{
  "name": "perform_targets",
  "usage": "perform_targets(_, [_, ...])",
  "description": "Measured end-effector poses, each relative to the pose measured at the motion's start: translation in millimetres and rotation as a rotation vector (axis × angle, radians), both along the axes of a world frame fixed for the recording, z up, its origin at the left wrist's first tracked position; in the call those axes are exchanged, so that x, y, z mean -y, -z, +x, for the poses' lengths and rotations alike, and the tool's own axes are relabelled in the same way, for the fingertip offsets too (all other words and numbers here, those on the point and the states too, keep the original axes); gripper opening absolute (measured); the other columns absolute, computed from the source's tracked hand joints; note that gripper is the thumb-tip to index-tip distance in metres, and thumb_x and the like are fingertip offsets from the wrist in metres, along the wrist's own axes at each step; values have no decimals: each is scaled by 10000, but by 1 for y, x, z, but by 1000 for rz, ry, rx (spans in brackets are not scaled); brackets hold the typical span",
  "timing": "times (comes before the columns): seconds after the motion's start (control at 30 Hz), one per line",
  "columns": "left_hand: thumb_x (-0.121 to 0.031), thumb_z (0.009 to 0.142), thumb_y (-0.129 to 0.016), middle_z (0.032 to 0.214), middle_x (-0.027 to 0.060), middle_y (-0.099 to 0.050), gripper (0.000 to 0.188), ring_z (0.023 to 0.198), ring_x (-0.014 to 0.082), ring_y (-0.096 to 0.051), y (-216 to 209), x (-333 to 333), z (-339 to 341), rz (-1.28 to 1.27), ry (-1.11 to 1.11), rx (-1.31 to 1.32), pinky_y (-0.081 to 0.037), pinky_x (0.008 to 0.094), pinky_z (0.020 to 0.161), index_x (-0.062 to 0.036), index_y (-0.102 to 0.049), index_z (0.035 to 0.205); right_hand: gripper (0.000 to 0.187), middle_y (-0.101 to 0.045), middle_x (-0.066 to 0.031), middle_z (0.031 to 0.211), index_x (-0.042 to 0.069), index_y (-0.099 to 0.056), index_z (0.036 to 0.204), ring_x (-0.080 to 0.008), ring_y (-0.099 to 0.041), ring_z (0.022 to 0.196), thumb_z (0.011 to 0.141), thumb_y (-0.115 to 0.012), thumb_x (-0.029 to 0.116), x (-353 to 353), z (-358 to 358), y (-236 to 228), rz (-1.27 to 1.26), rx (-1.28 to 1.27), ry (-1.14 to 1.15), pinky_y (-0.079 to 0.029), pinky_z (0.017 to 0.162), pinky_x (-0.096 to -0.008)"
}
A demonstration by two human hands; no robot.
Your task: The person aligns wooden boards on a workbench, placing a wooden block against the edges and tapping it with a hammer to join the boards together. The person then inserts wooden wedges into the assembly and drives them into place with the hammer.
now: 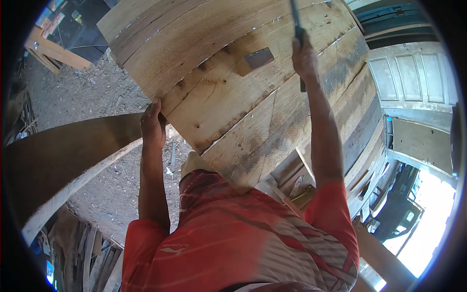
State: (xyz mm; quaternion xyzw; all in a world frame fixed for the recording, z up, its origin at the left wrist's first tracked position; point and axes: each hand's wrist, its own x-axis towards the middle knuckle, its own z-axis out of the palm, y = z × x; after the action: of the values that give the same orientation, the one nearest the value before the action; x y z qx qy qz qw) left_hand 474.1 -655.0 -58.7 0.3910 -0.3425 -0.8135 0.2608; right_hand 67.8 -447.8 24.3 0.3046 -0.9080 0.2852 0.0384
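My left hand (153,126) is closed around the end of a long wooden plank (82,138), right by the corner of a worn wooden workbench (233,104). The plank stretches away to the left, its pale sawn edge showing. Raised over the bench, my right hand (305,58) grips a long, dark, narrow tool (297,22). Its upper end runs out of the picture, so I cannot tell its kind; a short stub shows below the hand. A small wooden block (259,59) with a dark face is on the bench top, left of my right hand.
Shavings litter the ground (104,95) left of the bench. Scrap boards (92,258) stand at lower left. A panelled pale door (411,78) is at right, with a dark vehicle (401,214) below it. Wood pieces (299,182) lie under the bench's near edge.
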Motion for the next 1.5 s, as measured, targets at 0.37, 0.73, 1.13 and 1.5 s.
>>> perform_targets(0.37, [-562, 936, -650, 935, 77, -609, 586, 888, 192, -513, -7, -2, 7, -428, 13, 477, -436, 375, 831, 22, -671, 987, 437, -663, -317, 1081, 118, -476, 1385, -538, -603, 1055, 994, -546, 302, 19, 0, -24, 12, 317, -17, -473, 894, -586])
perform_targets(0.73, [-586, 949, -619, 1005, 110, -627, 638, 930, 215, -536, -7, 1, -1, -513, 66, 495, -443, 393, 869, 38, -670, 1072, 535, -639, -295, 1229, 55, -449, 1470, -476, -610, 1147, 1008, -541, 308, -2, -11, -19, -65, 281, -18, -494, 945, -490])
perform_targets(1.13, [-620, 941, -611, 936, 123, -642, 680, 895, 233, -567, -16, -1, 10, -509, 64, 557, -450, 404, 847, 50, -670, 1046, 466, -638, -324, 1169, 84, -442, 1422, -549, -590, 1092, 1005, -488, 289, -52, -34, 21, 44, 117, 180, -483, 916, -566])
perform_targets(1.5, [-683, 957, -487, 972, 110, -673, 711, 892, 193, -651, 4, 4, 27, -175, 13, 449, -538, 348, 752, -44, -652, 1223, 449, -578, -362, 1247, -34, -454, 1376, -523, -547, 1183, 1025, -458, 246, -71, -50, 33, 15, 114, 37, -455, 979, -537])
